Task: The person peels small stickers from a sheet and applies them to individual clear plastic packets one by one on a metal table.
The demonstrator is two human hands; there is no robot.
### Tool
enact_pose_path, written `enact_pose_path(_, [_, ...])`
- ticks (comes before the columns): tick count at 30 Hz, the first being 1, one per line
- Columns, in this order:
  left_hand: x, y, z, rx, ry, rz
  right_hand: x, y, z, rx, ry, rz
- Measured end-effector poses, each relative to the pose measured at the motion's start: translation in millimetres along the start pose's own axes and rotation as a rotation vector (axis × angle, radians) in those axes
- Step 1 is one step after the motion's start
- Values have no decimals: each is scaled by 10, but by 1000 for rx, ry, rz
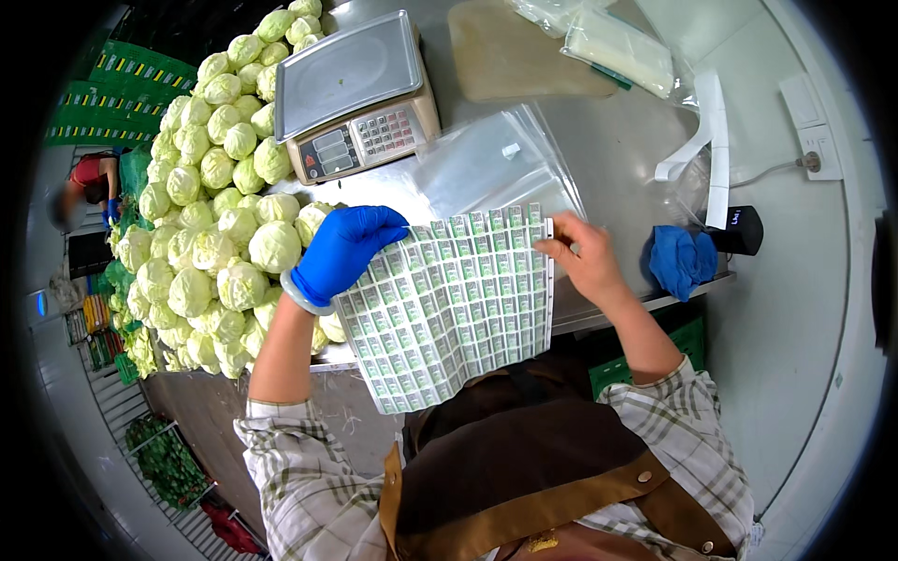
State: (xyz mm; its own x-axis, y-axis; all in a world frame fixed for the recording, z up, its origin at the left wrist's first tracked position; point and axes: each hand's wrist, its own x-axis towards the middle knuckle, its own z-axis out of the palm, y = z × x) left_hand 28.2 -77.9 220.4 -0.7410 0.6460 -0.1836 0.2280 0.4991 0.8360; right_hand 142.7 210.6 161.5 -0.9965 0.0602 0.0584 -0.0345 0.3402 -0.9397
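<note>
A sheet of small green-and-white printed stickers (pixel 449 301) hangs between my two hands in front of my apron, creased down its middle. My left hand (pixel 351 249), in a blue glove, pinches its upper left edge. Bare-skinned, my right hand (pixel 582 256) grips the upper right corner between thumb and fingers. Just beyond the sheet lie flat clear plastic bags (pixel 491 165) on the metal table (pixel 610 161). A digital weighing scale (pixel 351 88) with a bare metal pan stands behind them. Many pale green cabbages (pixel 217 210) are heaped to the left of the scale.
A crumpled blue glove (pixel 682 261) lies at the table's right edge beside a small black device (pixel 742 230). A white label strip (pixel 715 147) curls near the wall outlet (pixel 817 158). A tan board (pixel 526 52) lies at the back. Another person (pixel 95 175) bends at the far left.
</note>
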Motion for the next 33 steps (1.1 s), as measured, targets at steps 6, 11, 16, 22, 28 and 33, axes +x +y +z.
enact_pose_path(6, [114,232,-92,257,-154,147,318,-403,-132,-572,-169,-499])
enact_pose_path(11, [241,320,-87,292,-195,219,599,-468,71,-659,-487,-544])
enact_pose_path(16, [283,282,-83,277,-203,188,633,-312,188,-744,-344,-920])
enact_pose_path(22, [279,144,-115,283,-225,74,520,-319,144,-320,-210,-1047])
enact_pose_path(28, [253,63,-408,289,-268,68,698,-238,-276,-545,-474,-204])
enact_pose_path(33, [307,188,-419,356,-382,59,550,-49,-80,-708,-936,-326])
